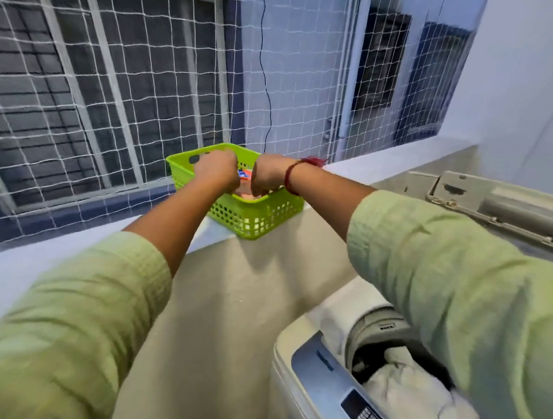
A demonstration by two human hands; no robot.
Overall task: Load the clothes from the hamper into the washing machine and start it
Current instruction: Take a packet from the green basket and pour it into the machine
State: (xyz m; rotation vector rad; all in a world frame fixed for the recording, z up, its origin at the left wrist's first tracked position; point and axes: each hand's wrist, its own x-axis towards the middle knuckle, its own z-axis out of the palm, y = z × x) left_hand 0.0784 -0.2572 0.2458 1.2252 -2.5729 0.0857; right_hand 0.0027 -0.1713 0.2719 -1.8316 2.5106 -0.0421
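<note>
A lime green perforated basket (258, 219) stands on the balcony ledge. Both my hands reach into it. My left hand (217, 170) is curled over the basket's near left side, and my right hand (268, 175), with a red thread at the wrist, is curled beside it. Between them shows an orange, white and blue packet (244, 174) and something pinkish below; which hand grips it I cannot tell. At lower right the top-loading washing machine (309, 360) stands with its lid (500, 207) up. Pale clothes (419, 395) lie in its drum.
The grey control panel (361, 414) with buttons faces me at the bottom. The ledge (25, 275) runs left to right, backed by white safety netting (113, 80). A beige parapet wall (228, 304) stands below the ledge, left of the washer.
</note>
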